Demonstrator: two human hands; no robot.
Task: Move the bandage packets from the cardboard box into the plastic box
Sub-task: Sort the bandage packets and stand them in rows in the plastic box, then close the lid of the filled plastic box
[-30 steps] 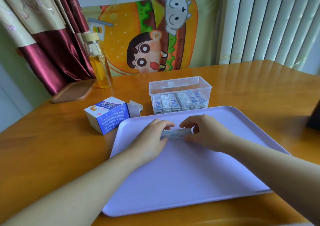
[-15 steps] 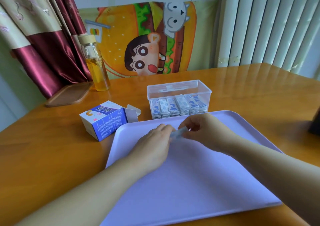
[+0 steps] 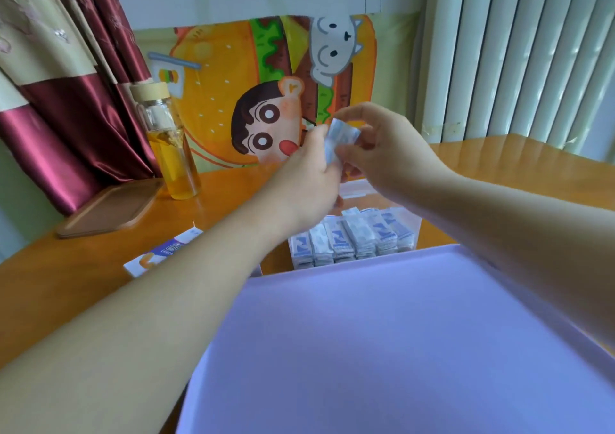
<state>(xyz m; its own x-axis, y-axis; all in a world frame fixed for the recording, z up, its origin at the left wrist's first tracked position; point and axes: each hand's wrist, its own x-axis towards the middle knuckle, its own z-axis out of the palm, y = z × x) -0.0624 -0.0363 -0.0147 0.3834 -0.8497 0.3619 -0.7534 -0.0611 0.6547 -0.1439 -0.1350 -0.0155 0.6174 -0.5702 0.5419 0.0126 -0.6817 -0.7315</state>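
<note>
Bandage packets [image 3: 340,137] are pinched between the left hand [image 3: 309,181] and the right hand [image 3: 389,154], each grip clamped on them, above the plastic box [image 3: 413,225], where further packets [image 3: 352,239] are stacked in a row; the cardboard box [image 3: 163,254] is seen on the table [image 3: 66,287], beside the lilac tray [image 3: 366,334]

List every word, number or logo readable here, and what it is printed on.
Nothing is legible.
On the cardboard box: blue print, too blurred to read.
On the bandage packets in the plastic box: blue marks, too small to read.
On the held packets, pinched by left hand and right hand: blurred print.
On the cartoon poster: pictures only, no words.
</note>
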